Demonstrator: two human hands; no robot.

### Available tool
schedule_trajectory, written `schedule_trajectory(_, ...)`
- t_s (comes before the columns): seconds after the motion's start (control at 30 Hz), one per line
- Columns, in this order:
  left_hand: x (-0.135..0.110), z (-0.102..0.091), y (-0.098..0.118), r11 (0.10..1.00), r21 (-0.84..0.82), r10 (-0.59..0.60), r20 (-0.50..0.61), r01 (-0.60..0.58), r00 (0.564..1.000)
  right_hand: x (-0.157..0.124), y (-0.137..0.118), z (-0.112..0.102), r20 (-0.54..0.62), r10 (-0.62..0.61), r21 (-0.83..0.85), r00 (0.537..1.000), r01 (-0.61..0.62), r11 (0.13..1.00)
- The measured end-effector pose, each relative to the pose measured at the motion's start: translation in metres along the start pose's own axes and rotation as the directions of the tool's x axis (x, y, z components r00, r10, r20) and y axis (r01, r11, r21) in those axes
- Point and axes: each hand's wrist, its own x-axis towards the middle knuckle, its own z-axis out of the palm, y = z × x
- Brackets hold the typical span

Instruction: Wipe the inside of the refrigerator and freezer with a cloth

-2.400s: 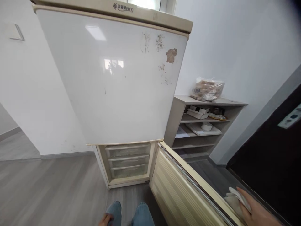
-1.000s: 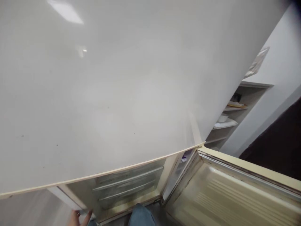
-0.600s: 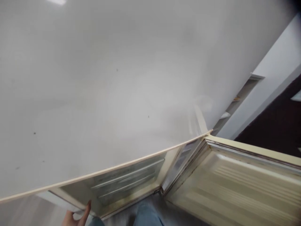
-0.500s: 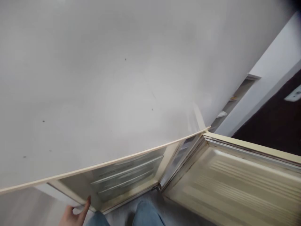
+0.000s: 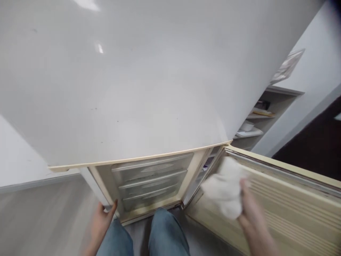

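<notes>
White cloth [image 5: 223,190], one, pinched in right hand [image 5: 250,209] before the open door [image 5: 298,199]; left hand [image 5: 102,220] at the fridge side [image 5: 94,186], pinch or mere touch unclear; hazard: loose folds, swept close, could snag on the door's rim.

With the freezer door [image 5: 298,208] swung out to the right, there is a way in to the translucent drawers [image 5: 154,176] from the front. The denim-clad knees [image 5: 167,233] crowd it from below, and the left hand [image 5: 102,215] takes up the cabinet's left edge. The cloth [image 5: 226,188] in the right hand [image 5: 250,209] blocks part of the freezer door's inner face. Above, the closed upper door [image 5: 138,81] bars the way.
</notes>
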Motion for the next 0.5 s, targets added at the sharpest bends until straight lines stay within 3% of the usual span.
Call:
schedule_trajectory(0.07,-0.003,-0.001,0.003,1.0,-0.003,0.013,-0.015,-0.013,1.0,-0.021,0.019,0.029,0.12,0.269,0.025,0.955,-0.274,0.961)
schedule_trajectory(0.13,-0.007,-0.001,0.005,0.999,-0.026,0.03,-0.015,-0.031,0.999,-0.04,0.031,0.056,0.261,0.494,-0.008,0.829,-0.51,0.86)
schedule_trajectory(0.17,-0.009,0.0,0.005,0.998,-0.043,0.041,-0.021,-0.041,0.999,-0.047,0.033,0.067,0.312,0.536,-0.019,0.784,-0.559,0.829)
schedule_trajectory(0.2,-0.012,0.002,0.004,0.996,-0.064,0.054,-0.024,-0.055,0.998,-0.051,0.033,0.077,0.345,0.529,-0.001,0.775,-0.563,0.826)
schedule_trajectory(0.23,-0.016,0.005,0.0,0.994,-0.082,0.063,-0.035,-0.066,0.997,-0.054,0.031,0.085,0.36,0.48,0.044,0.8,-0.528,0.848)
schedule_trajectory(0.3,-0.025,0.013,-0.013,0.99,-0.113,0.071,-0.071,-0.079,0.995,-0.053,0.029,0.1,0.289,0.278,0.166,0.916,-0.334,0.928)
schedule_trajectory(0.37,-0.039,0.023,-0.032,0.994,-0.09,0.057,-0.096,-0.066,0.994,-0.046,0.033,0.113,0.092,0.013,0.15,0.996,-0.027,0.988)
schedule_trajectory(0.4,-0.047,0.028,-0.042,0.998,-0.019,0.051,-0.101,-0.053,0.994,-0.041,0.039,0.121,0.025,-0.137,0.062,0.99,0.135,0.989)
schedule_trajectory(0.43,-0.057,0.031,-0.051,0.995,0.095,0.051,-0.079,-0.043,0.996,-0.035,0.047,0.129,0.022,-0.291,-0.056,0.956,0.292,0.955)
schedule_trajectory(0.5,-0.076,0.035,-0.064,0.915,0.404,-0.026,0.029,0.012,0.999,-0.022,0.064,0.15,0.228,-0.531,-0.264,0.816,0.577,0.773)
